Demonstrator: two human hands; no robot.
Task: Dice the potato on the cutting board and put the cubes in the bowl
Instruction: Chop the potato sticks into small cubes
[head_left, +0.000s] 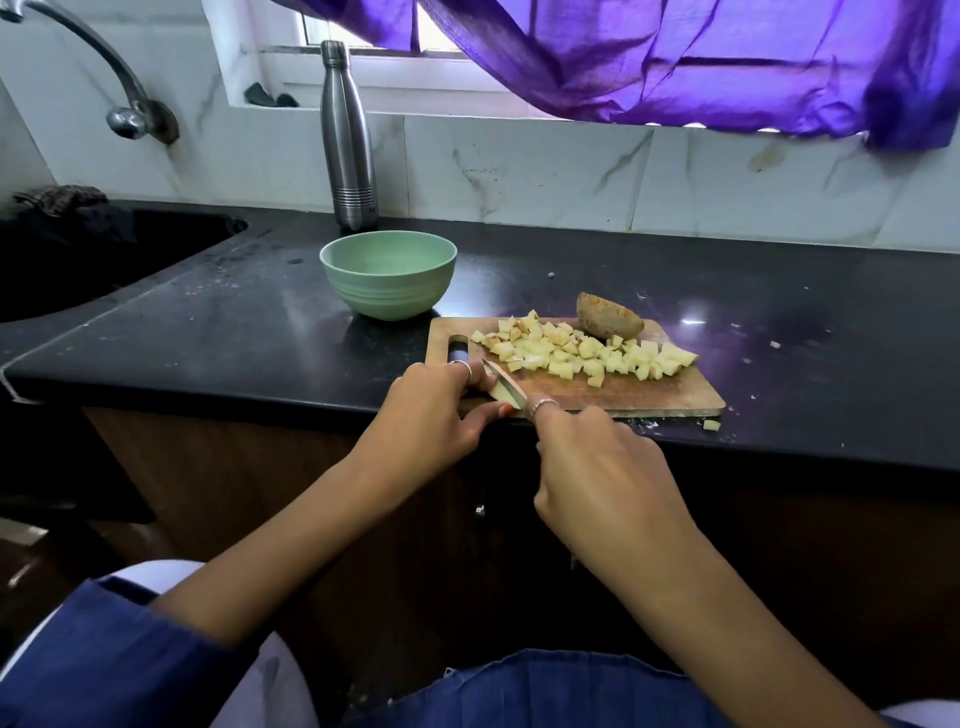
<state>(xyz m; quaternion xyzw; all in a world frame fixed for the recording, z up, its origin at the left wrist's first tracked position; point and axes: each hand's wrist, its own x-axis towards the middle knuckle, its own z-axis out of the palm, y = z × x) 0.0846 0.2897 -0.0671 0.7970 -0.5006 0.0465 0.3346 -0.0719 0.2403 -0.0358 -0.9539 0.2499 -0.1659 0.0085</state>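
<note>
The left hand (434, 410) has its fingers curled down onto a small potato piece (503, 393) at the near left corner of the cutting board (623, 397), while the right hand (597, 467) is closed round the handle of a knife (506, 382) whose blade slants up and left across that piece. The board lies lengthwise along the front edge of the black counter (779, 312), its near side almost at the drop, with open counter to the right. A heap of cubes (582, 353) runs left to right across the board, an unpeeled potato half (609, 316) lies at its far edge pointing left, and the green bowl (388, 275) stands just beyond the far left corner, before a steel bottle (347, 140), with the sink (104, 249) further left.
</note>
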